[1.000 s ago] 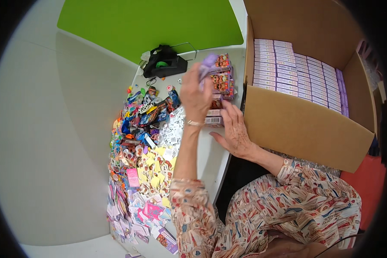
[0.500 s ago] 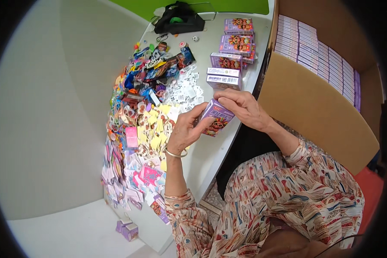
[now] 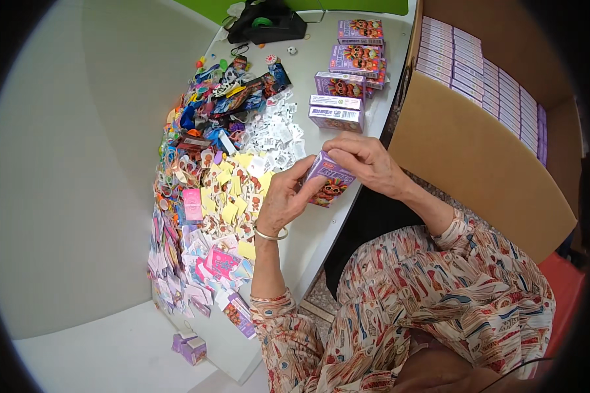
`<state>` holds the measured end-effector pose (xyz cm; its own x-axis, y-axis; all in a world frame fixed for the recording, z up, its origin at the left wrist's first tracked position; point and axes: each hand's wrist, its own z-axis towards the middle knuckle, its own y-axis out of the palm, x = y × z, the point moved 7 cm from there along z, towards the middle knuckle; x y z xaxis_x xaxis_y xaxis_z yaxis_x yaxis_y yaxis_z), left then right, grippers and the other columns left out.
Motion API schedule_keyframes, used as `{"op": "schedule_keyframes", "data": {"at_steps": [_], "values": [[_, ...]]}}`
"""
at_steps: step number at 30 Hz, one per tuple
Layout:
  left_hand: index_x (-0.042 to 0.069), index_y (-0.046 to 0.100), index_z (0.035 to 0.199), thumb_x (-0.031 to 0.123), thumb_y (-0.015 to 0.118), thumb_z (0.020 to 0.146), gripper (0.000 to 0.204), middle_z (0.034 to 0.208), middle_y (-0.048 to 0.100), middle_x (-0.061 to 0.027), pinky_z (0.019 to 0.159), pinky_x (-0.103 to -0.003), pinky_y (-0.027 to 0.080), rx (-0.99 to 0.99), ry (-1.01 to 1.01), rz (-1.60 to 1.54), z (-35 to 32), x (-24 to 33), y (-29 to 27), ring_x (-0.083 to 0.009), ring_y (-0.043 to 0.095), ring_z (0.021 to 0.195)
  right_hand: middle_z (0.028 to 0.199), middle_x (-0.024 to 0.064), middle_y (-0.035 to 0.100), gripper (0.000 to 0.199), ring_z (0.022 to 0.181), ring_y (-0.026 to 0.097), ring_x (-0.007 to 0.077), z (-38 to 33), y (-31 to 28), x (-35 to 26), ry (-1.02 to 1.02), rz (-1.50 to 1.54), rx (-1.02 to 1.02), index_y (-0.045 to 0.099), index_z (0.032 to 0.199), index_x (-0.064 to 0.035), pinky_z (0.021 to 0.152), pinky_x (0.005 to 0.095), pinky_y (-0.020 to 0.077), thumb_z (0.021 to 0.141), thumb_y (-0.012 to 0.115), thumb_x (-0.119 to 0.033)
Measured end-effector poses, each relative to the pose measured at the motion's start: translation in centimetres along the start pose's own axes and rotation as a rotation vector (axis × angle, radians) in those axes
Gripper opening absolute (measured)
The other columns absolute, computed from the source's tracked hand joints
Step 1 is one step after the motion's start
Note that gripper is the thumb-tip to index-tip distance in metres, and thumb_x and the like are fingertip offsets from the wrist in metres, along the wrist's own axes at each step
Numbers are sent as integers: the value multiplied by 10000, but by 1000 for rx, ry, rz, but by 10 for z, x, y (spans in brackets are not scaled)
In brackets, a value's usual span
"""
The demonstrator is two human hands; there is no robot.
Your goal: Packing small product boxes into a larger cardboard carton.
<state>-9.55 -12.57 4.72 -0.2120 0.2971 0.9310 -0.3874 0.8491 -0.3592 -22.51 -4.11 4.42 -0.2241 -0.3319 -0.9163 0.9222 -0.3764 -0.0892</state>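
Observation:
A small purple carton (image 3: 332, 186) with a cartoon print is held in front of me, over the near edge of the white table. My left hand (image 3: 286, 198) grips its left side, the thumb lying across the printed face. At the carton's top end, my right hand (image 3: 366, 164) has its fingers closed over the edge; the flap there is hidden beneath them. Beyond my hands, several matching purple cartons (image 3: 355, 59) stand in a row along the table's right side. White printed slips (image 3: 275, 128) and yellow and brown cut pieces (image 3: 233, 196) lie to the left.
Colourful small trinkets (image 3: 190, 124) heap along the wall side. Pink cards and a flat purple carton (image 3: 236, 313) lie nearer. A black tape dispenser (image 3: 269, 26) sits at the back. On the right, a big cardboard box (image 3: 485, 170) holds rows of packed cartons.
The table and its contents appear shifted slightly left and down in the view. Both hands keep the same hold on the carton.

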Motion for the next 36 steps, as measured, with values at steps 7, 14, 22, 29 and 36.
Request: {"op": "schedule_keyframes", "data": {"at_steps": [7, 14, 22, 29, 36], "values": [[-16, 569, 1228, 140, 629, 915, 354, 930, 662, -48, 672, -225, 503, 14, 5, -28, 1, 5, 6, -65, 585, 765, 816, 123, 607, 154, 728, 596, 227, -4, -7, -19, -140, -204, 78, 622, 1008, 46, 663, 304, 466, 910, 571, -63], [-25, 568, 1219, 146, 623, 918, 350, 948, 665, -62, 699, -228, 502, 5, -12, -25, -1, 6, 9, -64, 585, 813, 773, 151, 593, 176, 701, 616, 289, -6, -7, -22, -223, -258, 37, 613, 998, 65, 627, 362, 481, 859, 609, -43], [-37, 575, 1193, 158, 625, 912, 345, 874, 667, -75, 632, -251, 486, -8, -47, 68, -3, -8, 5, -78, 564, 719, 750, 146, 577, 144, 707, 614, 312, -6, -2, -27, -283, -356, -38, 583, 937, 37, 630, 381, 492, 857, 601, -81], [-59, 557, 1231, 69, 621, 900, 360, 952, 665, -70, 774, -250, 487, 67, -98, 37, -7, -1, 6, -103, 581, 846, 744, 125, 542, 93, 642, 593, 293, -11, 11, -17, -373, -472, -103, 523, 843, -26, 563, 383, 496, 848, 565, -109], [-82, 560, 1210, 32, 603, 897, 336, 991, 652, -66, 805, -249, 474, 26, -123, 17, 4, 7, 10, -104, 570, 891, 891, 188, 563, 266, 764, 627, 326, -24, 9, -26, -251, -660, -87, 498, 1002, 67, 628, 409, 520, 779, 556, -64]]}}
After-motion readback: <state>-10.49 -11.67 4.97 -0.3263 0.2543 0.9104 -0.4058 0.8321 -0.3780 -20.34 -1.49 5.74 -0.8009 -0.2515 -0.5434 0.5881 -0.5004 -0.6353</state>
